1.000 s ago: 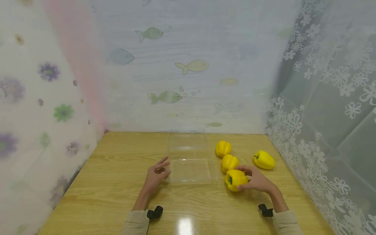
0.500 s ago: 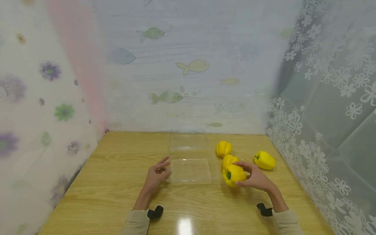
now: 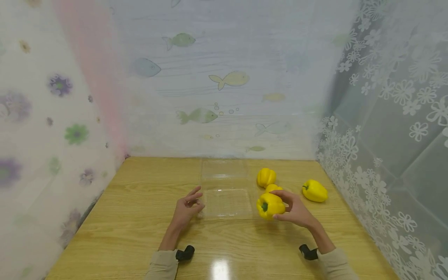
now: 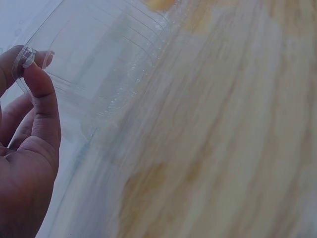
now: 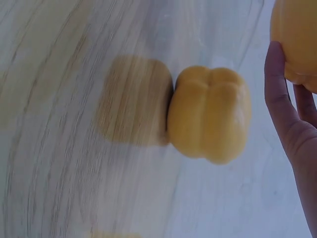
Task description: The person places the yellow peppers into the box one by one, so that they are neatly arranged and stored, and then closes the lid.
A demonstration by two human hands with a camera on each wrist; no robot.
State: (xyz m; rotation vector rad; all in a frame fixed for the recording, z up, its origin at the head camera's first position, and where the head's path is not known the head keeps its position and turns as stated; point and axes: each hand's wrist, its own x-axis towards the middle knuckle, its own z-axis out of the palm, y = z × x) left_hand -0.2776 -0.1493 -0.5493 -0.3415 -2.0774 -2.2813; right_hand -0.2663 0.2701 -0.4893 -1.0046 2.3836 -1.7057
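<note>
The right hand [image 3: 297, 212], clasping a pepper [image 3: 270, 206], moved leftward; left wrist's view alone confirms the left hand [image 4: 30, 156] pinching the container [image 4: 94, 57].

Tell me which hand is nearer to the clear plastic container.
Left. The left hand pinches the edge of the clear container; the right hand is off to its right, holding a yellow pepper.

The yellow pepper [image 3: 272, 205], green stem showing, is held just beside the transparent plastic box [image 3: 227, 203], which lies open.
</note>
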